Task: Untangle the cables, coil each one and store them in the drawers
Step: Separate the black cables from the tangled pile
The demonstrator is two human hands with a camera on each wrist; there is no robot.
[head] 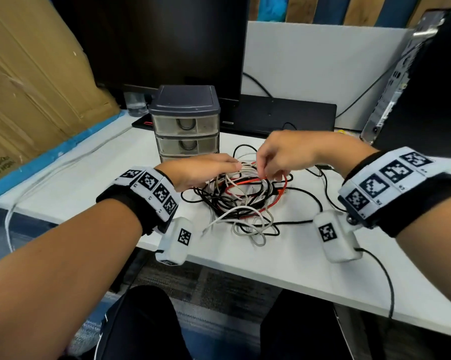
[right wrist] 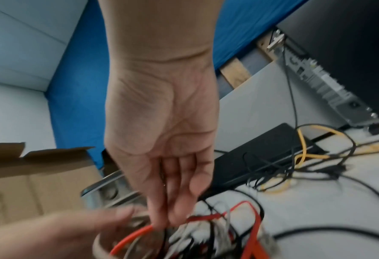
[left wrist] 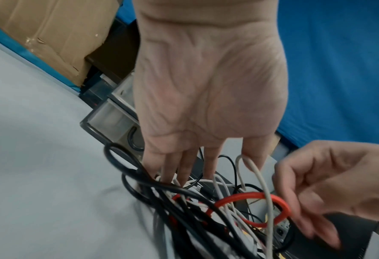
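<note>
A tangle of black, white and red cables [head: 245, 201] lies in the middle of the white desk [head: 284, 261]. My left hand [head: 229, 168] reaches into its left side with straight fingers [left wrist: 184, 168]; a white cable loop [left wrist: 241, 163] hangs over one finger. My right hand [head: 264, 172] comes from the right and pinches the red cable [right wrist: 139, 234] between its fingertips [right wrist: 162, 222]. In the left wrist view the red cable [left wrist: 250, 194] forms a loop beside the right hand [left wrist: 317, 192]. A small grey three-drawer unit [head: 185, 123] stands behind the tangle, its drawers closed.
A dark monitor [head: 167, 42] and a black flat device [head: 278, 113] stand behind the drawers. A computer tower [head: 413, 87] is at the right, cardboard [head: 24, 87] at the left, a glass [head: 134, 103] near it. Yellow cable [right wrist: 304, 145] lies at the far right.
</note>
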